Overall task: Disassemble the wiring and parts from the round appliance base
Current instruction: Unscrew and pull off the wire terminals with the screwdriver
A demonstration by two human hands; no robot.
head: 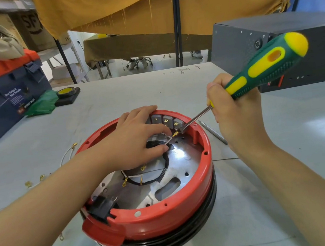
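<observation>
A round appliance base (168, 217) with a red rim and a shiny metal plate lies upside down in the middle of the grey table. Grey switch blocks (167, 120) with brass tabs line its far inner wall. My left hand (137, 140) reaches into the base and pinches a white wire (168, 140) whose brass terminal sits at the rightmost block. My right hand (235, 112) grips a green and yellow screwdriver (262, 67); its tip touches that terminal. More white wires with ring terminals (135, 179) lie around the centre hole.
Loose white wires with brass terminals (68, 153) lie on the table left of the base. A thin metal tool (213, 132) lies to its right. A blue and red toolbox (4, 96), a tape roll (66, 93) and a dark grey box (282, 48) stand behind.
</observation>
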